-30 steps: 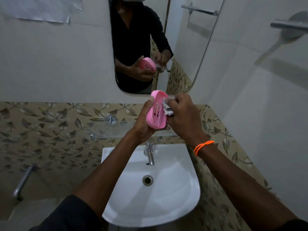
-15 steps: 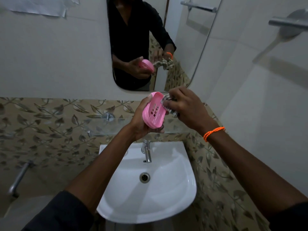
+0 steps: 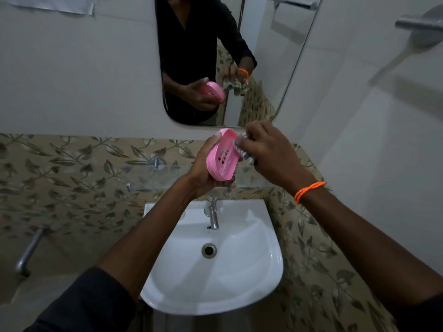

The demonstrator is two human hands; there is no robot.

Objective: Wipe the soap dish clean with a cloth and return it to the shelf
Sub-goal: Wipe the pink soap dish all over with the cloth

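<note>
A pink oval soap dish with drain slots is held tilted on edge in front of the wall, its hollow side facing right. My left hand grips it from behind and below. My right hand holds a bunched striped cloth pressed against the dish's upper right rim. A glass shelf on chrome brackets runs along the leaf-patterned tiles just below and behind both hands. Most of the cloth is hidden inside my right fist.
A white wash basin with a chrome tap sits directly below the hands. A mirror above reflects the person and the dish. A chrome pipe juts out low left, and a metal rail is fixed top right.
The dish has turned so its hollow side faces me more openly. My right hand with the cloth has shifted along the dish's rim to its upper end.
</note>
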